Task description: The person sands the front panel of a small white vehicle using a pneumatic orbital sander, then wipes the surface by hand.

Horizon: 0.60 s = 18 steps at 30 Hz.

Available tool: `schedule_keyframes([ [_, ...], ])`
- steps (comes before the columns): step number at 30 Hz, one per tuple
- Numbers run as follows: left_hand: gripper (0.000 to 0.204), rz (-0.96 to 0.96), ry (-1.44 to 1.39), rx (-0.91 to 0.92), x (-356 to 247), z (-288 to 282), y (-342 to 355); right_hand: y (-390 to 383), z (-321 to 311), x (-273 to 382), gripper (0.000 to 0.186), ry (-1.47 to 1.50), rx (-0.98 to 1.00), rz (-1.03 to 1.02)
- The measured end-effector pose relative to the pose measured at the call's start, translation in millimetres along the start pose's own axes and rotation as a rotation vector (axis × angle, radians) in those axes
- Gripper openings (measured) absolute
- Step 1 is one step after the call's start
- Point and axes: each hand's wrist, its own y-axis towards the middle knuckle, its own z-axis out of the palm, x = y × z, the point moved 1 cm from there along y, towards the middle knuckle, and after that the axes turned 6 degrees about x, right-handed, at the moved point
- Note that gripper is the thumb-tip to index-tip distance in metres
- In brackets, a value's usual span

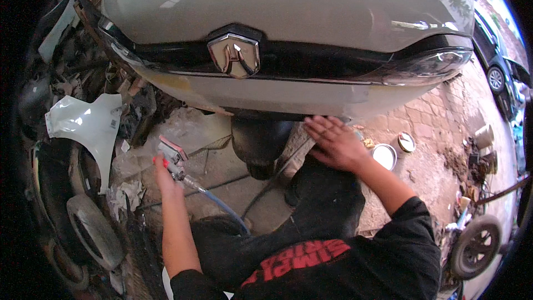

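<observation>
Grey-white bumper (266,93) of a car (311,5) spans the area in front of the person, below a black trim strip (322,61) that carries a chrome badge (234,55); a lamp (430,65) sits at the right end. The sander (176,171), a metal hand tool with a flat pinkish pad (173,147) at its far end, is located within the grip of the left hand (165,175), below the left part of the bumper and apart from it. Left fingers: closed around the tool body beside a red part; individual finger positions are partly hidden. A blue hose (225,206) connects at the near end of the sander and runs down to the right, toward the person's dark trousers (327,194). The right hand (340,147) is located at the lower edge of the bumper, right of a black plastic part (261,139). Right fingers: extended, palm down, with narrow gaps between them, holding nothing; the fingertips overlap the bumper edge, and firm contact cannot be told because the hand is slightly blurred. Two open cans (406,142) stand on the ground (425,114) just right of the right wrist. A white body panel (89,125) lies left of the sander, above a tyre (94,230).
</observation>
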Motion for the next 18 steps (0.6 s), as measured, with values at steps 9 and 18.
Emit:
schedule_keyframes([
  [9,0.028,0.057,-0.008,0.039,3,-23,17,28,-8,4,0.078,-0.044,-0.031,-0.196],
  [18,0.027,0.017,0.052,0.075,11,-2,24,168,20,74,0.072,-0.483,-0.2,-0.311],
])
